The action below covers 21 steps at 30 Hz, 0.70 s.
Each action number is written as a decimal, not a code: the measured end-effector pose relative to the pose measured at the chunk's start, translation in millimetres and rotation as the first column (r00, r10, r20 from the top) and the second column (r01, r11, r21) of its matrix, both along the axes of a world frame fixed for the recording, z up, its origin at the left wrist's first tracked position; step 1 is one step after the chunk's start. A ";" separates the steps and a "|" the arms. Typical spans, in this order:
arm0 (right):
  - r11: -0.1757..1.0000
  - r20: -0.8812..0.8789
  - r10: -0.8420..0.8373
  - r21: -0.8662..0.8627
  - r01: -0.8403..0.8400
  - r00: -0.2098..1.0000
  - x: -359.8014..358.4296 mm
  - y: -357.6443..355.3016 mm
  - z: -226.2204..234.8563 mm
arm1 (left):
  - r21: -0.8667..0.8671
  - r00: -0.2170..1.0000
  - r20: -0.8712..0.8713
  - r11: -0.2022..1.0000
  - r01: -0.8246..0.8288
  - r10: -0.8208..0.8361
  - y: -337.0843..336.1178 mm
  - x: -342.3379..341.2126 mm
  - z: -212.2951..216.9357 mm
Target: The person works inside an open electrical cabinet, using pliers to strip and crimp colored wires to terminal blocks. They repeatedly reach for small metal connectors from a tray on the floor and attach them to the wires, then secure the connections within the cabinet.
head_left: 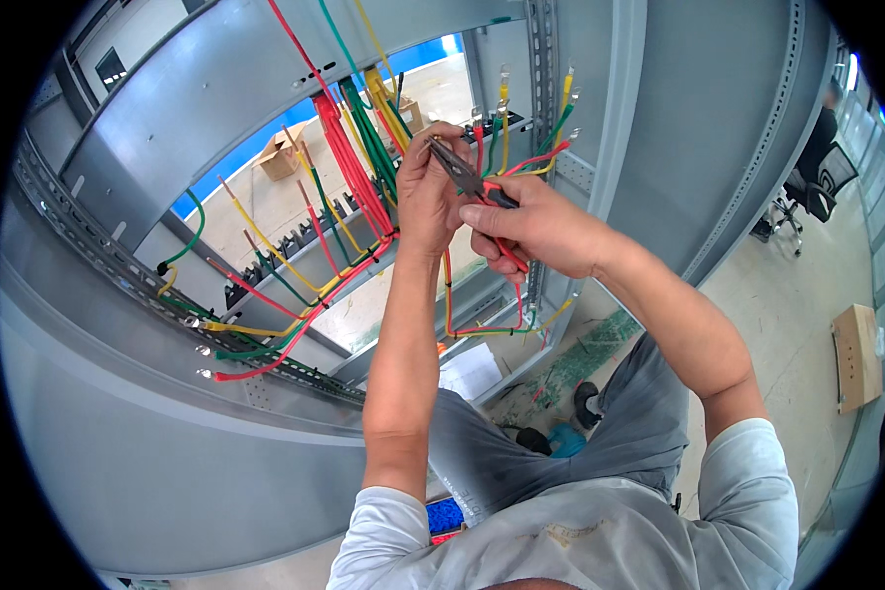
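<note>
My right hand (531, 221) grips a pair of pliers (454, 167) with a dark tapered nose and red-and-black handles. The nose points up and left, its tip at the fingertips of my left hand (428, 197). The fingers of that hand are closed in a pinch; whatever small piece they hold is too hidden to make out. Just left of my left hand hangs a thick bundle of red wires (349, 157), beside green wires (372, 138) and yellow ones. Right of the pliers, several coloured wires with metal lugs (504, 98) stick upward.
A grey metal cabinet frame (629, 118) surrounds the work, with slotted rails. Tied wires with bare copper ends (310, 211) rise at the left, and lugged wires (236, 374) reach the lower left. A cardboard box (280, 157) stands behind. A wooden block (855, 359) and office chair (806, 192) are at right.
</note>
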State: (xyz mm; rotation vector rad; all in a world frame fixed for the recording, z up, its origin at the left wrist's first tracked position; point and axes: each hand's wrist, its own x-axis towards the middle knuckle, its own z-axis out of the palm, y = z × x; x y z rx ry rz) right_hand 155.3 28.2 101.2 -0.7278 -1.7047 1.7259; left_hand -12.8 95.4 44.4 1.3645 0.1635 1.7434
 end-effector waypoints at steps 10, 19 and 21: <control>0.948 -0.210 0.169 -0.231 -0.217 0.963 5.4 6.8 -4.9 | -0.041 1.000 -0.006 0.999 -0.011 0.011 -5.4 -2.6 0.1; 0.991 0.151 -0.033 0.133 0.013 0.988 18.0 6.4 6.8 | 0.019 0.998 -0.036 0.999 0.051 -0.050 -0.2 -9.8 -4.2; 0.984 0.174 -0.034 0.177 0.002 0.984 19.4 10.0 7.5 | -0.005 0.998 -0.050 1.000 0.024 -0.024 -4.0 -7.3 -2.5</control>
